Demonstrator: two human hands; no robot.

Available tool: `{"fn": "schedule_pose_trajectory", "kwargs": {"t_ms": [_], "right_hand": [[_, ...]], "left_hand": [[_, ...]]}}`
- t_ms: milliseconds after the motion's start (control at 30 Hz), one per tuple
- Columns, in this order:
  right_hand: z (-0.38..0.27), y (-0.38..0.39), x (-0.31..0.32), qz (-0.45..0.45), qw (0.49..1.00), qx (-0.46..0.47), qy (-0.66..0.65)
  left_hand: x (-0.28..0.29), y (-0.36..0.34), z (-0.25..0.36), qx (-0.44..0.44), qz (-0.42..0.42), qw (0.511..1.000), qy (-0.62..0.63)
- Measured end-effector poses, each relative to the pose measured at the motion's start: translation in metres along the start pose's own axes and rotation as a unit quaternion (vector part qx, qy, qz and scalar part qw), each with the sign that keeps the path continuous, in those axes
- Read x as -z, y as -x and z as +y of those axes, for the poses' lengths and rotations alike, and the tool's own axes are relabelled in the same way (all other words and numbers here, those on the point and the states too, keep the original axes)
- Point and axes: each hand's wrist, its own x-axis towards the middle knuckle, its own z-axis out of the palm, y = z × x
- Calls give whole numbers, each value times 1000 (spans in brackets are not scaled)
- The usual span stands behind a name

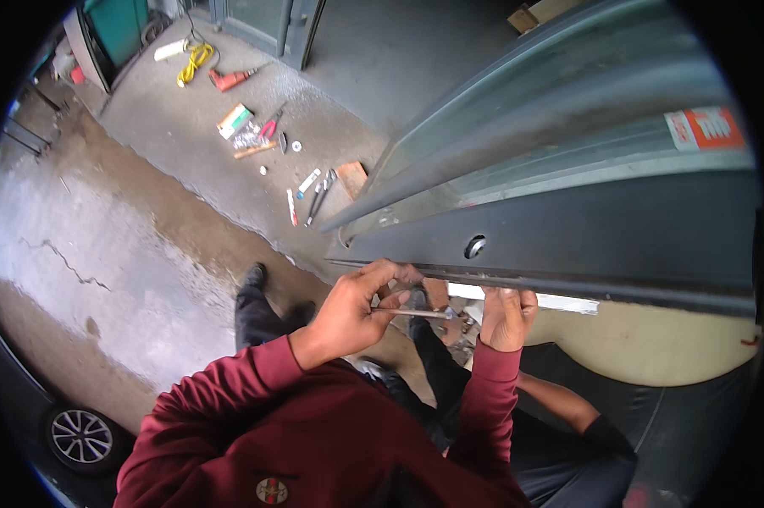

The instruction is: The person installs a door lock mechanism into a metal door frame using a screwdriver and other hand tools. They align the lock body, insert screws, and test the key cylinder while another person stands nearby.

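Maroon sweatshirt (331, 432) nearest, left hand (348, 309) pinches a rod (412, 312) (crosswise, pointing right), right hand (507, 320) grip unclear.

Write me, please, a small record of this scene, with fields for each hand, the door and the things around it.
Left hand: holds a slim rod
Right hand: at the near edge of the dark door
Door fitting: round metal piece
On the ground: red drill, yellow cord, hammer
Nearby: another person's forearm, car wheel
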Motion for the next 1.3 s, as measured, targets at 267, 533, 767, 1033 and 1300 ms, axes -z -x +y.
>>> {"fn": "schedule_pose_trajectory", "kwargs": {"t_ms": [267, 533, 767, 1033, 1300], "right_hand": [[-13, 25, -10, 45, 999, 18, 21], [-28, 23, -18, -6, 996, -88, -23], [-26, 36, -18, 172, 983, -62, 31], [-27, 35, -13, 168, 983, -66, 19], [-21, 38, -14, 186, 981, -47, 23]], "left_hand": [[22, 9, -20, -33, -23, 999, 26], [38, -3, -38, 13, -78, 993, 83], [57, -3, -48, 25, -107, 988, 105], [78, -4, -48, 53, -117, 987, 92], [83, -4, -53, 58, -135, 986, 82]]}}
